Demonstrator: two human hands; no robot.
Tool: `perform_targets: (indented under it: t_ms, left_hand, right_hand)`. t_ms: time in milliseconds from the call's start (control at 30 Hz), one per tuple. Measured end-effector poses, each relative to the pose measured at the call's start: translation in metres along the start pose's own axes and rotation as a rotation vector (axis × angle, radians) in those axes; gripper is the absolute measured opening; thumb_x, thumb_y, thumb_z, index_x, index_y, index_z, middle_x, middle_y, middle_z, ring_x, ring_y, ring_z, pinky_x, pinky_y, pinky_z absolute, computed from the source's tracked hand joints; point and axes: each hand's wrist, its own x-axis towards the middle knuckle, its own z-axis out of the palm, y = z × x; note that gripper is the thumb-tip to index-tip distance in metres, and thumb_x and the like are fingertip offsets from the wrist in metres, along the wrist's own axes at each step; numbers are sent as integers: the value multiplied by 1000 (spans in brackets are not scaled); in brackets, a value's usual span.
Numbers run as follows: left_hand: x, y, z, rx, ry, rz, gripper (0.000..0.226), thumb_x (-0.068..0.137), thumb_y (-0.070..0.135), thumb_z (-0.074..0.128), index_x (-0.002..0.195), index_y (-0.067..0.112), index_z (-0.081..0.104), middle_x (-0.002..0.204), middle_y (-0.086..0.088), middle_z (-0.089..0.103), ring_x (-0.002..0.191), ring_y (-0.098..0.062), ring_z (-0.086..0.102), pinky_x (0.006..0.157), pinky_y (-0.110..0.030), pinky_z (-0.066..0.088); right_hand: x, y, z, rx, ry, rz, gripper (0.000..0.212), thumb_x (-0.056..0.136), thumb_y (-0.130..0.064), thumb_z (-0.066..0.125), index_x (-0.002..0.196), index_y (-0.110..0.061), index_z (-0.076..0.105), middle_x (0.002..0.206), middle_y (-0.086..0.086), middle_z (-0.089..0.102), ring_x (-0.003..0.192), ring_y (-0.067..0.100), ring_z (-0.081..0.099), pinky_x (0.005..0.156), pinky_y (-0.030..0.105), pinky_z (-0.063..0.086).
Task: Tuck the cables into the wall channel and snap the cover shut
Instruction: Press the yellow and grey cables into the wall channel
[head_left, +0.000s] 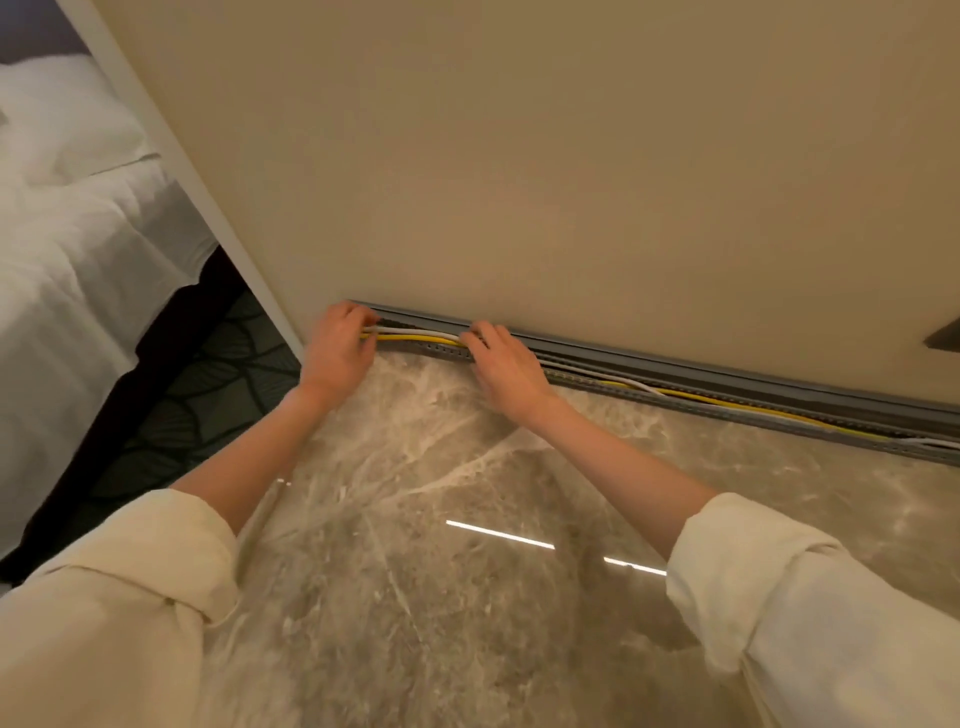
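Observation:
A grey wall channel runs along the foot of the beige wall, from the left corner off to the right edge. It stands open, with a yellow cable and a white cable lying in it. My left hand is at the channel's left end, fingers curled over both cables. My right hand rests a short way to the right, fingertips pressing on the cables at the channel's lip. Further right the two cables sag along the open channel. The fingertips are partly hidden inside it.
A glossy marble floor stretches from the wall toward me. At the left a white door frame edges the wall; beyond it are a bed with white sheets and a dark patterned carpet. A dark object juts in at the right edge.

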Motion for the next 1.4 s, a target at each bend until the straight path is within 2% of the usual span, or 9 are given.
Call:
perform_targets:
  t_ms: [200, 300, 433, 667, 767, 933, 1067, 1233, 1400]
  left_hand:
    - [15, -50, -19, -75, -77, -257, 17, 87, 15, 62, 94, 3, 71, 93, -17, 73, 85, -29, 66, 80, -40, 53]
    - [21, -72, -22, -81, -150, -361, 15, 85, 12, 64, 94, 3, 72, 97, -17, 73, 90, -29, 66, 84, -39, 52]
    - [32, -88, -21, -156, -315, -460, 18, 79, 3, 70, 97, 3, 72, 103, -18, 71, 96, -28, 64, 88, -38, 50]
    - [46, -90, -11, -212, -509, -468, 24, 77, 1, 71, 102, 2, 70, 103, -16, 69, 91, -21, 58, 82, -31, 44]
    - [47, -92, -11, -208, -648, -447, 27, 78, 2, 71, 104, 3, 67, 100, -10, 62, 94, -21, 53, 86, -34, 43]
    - [47, -94, -11, -180, -622, -342, 20, 83, 13, 68, 100, 1, 67, 95, -8, 60, 91, -22, 53, 83, -34, 41]
    - [55, -97, -22, -107, -611, -272, 14, 83, 14, 68, 93, 4, 69, 89, -12, 65, 85, -25, 55, 79, -34, 40]
    - [74, -91, -41, -50, -470, -181, 13, 82, 9, 67, 93, 2, 68, 88, -12, 64, 83, -23, 53, 77, -31, 39]
    - [75, -79, -42, 63, -356, -68, 13, 84, 5, 63, 93, 1, 70, 89, -16, 70, 84, -30, 60, 79, -40, 47]
  right_hand:
    - [28, -2, 11, 29, 18, -54, 30, 91, -13, 57, 120, -5, 55, 118, 12, 57, 103, 29, 56, 72, 40, 53]
    - [34, 1, 15, 26, 19, -47, 22, 89, -5, 57, 111, -4, 59, 109, 13, 58, 95, 30, 56, 61, 38, 50]
    - [37, 3, 17, 20, 21, -22, 21, 84, 2, 57, 103, -5, 62, 101, 13, 60, 89, 30, 57, 58, 32, 42]
    - [33, 4, 25, 29, 53, -30, 42, 75, 7, 68, 116, -2, 60, 98, 17, 62, 84, 32, 61, 54, 32, 46]
    - [28, 6, 28, 2, 59, -77, 55, 72, 10, 71, 124, 0, 55, 104, 18, 62, 89, 30, 60, 62, 34, 51]
    - [26, 9, 32, 69, 46, -93, 56, 78, 15, 62, 131, 2, 48, 114, 20, 58, 101, 33, 56, 77, 38, 52]
    - [27, 10, 32, 89, 47, -97, 58, 79, 16, 58, 133, 2, 45, 118, 20, 55, 106, 34, 54, 78, 37, 51]
    - [21, 14, 32, 110, 50, -120, 55, 78, 19, 56, 130, 7, 46, 117, 23, 56, 105, 36, 55, 80, 40, 53]
    - [23, 14, 32, 128, 66, -101, 50, 81, 16, 55, 130, 6, 47, 116, 22, 56, 104, 34, 55, 80, 38, 52]
